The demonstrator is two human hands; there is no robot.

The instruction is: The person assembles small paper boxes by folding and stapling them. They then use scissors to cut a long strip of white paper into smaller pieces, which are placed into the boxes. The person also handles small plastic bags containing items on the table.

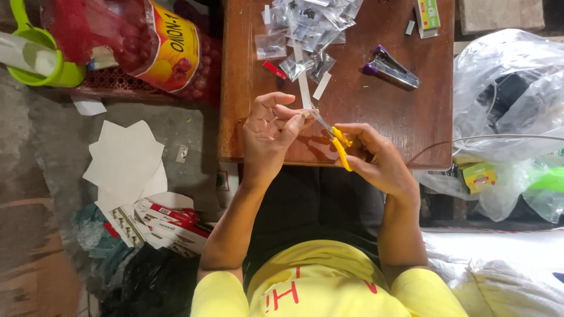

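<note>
Scissors [336, 141] in right hand [376, 161], blades touching paper strip [304, 91] by left hand [267, 132].

You have a single view, from the camera on your head, looking almost straight down over your chest and lap. It sits close: your forearms fill the lower middle, and the brown wooden table [405, 117] lies just beyond them, its far edge cut off at the top. Left of the table you see floor; right of the table, plastic bags.
</note>
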